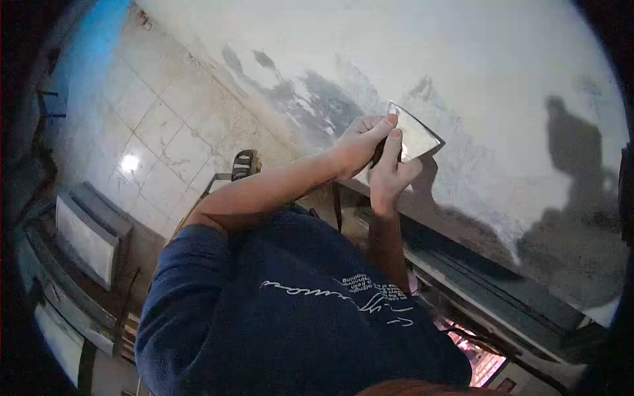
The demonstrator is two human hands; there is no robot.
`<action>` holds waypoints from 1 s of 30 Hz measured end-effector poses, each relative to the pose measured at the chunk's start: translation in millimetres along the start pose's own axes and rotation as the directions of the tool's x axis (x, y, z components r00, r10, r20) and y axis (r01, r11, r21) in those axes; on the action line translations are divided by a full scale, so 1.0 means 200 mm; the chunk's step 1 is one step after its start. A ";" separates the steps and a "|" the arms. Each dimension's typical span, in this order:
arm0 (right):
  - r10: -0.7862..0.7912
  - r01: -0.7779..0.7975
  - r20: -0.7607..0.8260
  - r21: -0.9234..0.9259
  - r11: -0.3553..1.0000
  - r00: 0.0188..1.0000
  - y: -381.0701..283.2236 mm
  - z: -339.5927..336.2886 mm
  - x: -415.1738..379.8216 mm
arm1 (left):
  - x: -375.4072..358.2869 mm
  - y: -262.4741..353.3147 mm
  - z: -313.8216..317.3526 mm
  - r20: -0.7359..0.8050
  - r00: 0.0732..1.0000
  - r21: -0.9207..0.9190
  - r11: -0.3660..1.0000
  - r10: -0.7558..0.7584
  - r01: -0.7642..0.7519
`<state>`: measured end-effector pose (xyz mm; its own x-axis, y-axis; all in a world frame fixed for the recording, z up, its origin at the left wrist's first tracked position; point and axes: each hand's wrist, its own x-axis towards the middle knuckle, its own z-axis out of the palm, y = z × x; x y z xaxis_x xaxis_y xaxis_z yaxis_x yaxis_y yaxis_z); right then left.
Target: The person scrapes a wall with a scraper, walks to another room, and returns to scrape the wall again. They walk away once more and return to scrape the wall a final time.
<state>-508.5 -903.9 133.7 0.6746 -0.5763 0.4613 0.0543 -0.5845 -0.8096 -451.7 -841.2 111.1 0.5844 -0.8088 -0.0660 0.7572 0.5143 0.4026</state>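
Both of my hands grip a wide putty knife (pixel 417 136) with a pale, flat, flaring blade and a shiny thin rim. My left hand (pixel 360 142) closes around its near left side, thumb pressed on the blade. Beside it, my right hand (pixel 394 173) also pinches the tool with its thumb upright on the blade face. Something dark, like the handle, shows between the palms, mostly hidden. The blade overlaps the pale wall (pixel 502 72) and casts a shadow there. Grey, patchy areas (pixel 317 99) mark the wall near the hands.
A tiled floor (pixel 155 132) lies to the left, with a sandal (pixel 244 164) beyond my left forearm. A long dark ledge (pixel 489 277) runs along the wall on the right. Below it is a lit pinkish screen (pixel 485 366). Bulky grey furniture (pixel 86 237) stands at lower left.
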 end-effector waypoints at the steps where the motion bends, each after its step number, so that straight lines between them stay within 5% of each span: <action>1: 0.029 -0.029 -0.003 0.027 0.999 1.000 0.00 -0.01 -0.01 | -0.01 0.01 -0.01 -0.010 0.999 0.142 0.989 -0.038 0.040; 2: 0.050 -0.050 -0.006 0.063 0.997 0.999 -0.01 0.00 0.00 | 0.00 0.02 -0.02 -0.023 0.998 0.288 0.955 -0.065 0.069; 6: 0.019 -0.017 0.053 -0.046 0.999 0.998 -0.01 0.03 0.04 | 0.04 0.06 -0.03 0.032 0.999 0.048 0.998 0.038 -0.040; 8: 0.054 -0.053 0.057 -0.013 0.998 0.997 -0.04 0.02 0.02 | 0.03 0.04 -0.06 0.094 0.994 0.065 0.996 0.051 -0.057; 11: 0.009 -0.005 -0.056 0.061 0.998 0.998 -0.01 0.04 -0.01 | -0.01 0.08 0.02 -0.101 0.993 0.209 0.975 -0.060 0.080; 14: 0.077 -0.075 -0.021 0.058 0.995 0.997 0.07 0.01 0.01 | 0.03 0.06 -0.01 -0.018 1.000 0.314 0.949 0.008 -0.002; 16: -0.030 0.030 0.013 0.039 0.999 0.999 0.01 0.04 0.07 | 0.04 0.10 0.01 -0.038 0.998 0.177 0.983 0.045 -0.038; 19: 0.099 -0.098 -0.020 0.027 0.995 0.995 -0.03 0.05 0.04 | 0.05 0.12 -0.03 0.032 0.999 0.225 0.973 0.040 -0.046; 22: 0.135 -0.137 0.027 0.259 0.956 0.991 -0.04 -0.02 0.01 | 0.05 0.08 -0.04 0.033 0.999 0.302 0.953 -0.040 0.028; 25: 0.246 -0.235 -0.056 0.150 0.960 0.968 -0.06 0.00 0.03 | 0.05 0.09 -0.01 0.058 0.998 0.209 0.977 -0.039 0.026; 27: 0.433 -0.434 0.028 0.017 0.901 0.901 -0.07 -0.02 0.02 | 0.04 0.09 -0.02 0.040 0.997 0.225 0.972 -0.072 0.062; 30: 0.146 -0.140 -0.084 0.074 0.987 0.986 -0.02 -0.02 0.01 | 0.02 0.05 0.00 0.035 0.994 0.215 0.972 -0.106 0.097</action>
<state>-511.0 -905.4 139.1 0.6109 -0.7013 0.3674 0.0140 -0.4545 -0.8906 -442.7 -838.7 113.8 0.4899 -0.8684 -0.0767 0.7298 0.3605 0.5808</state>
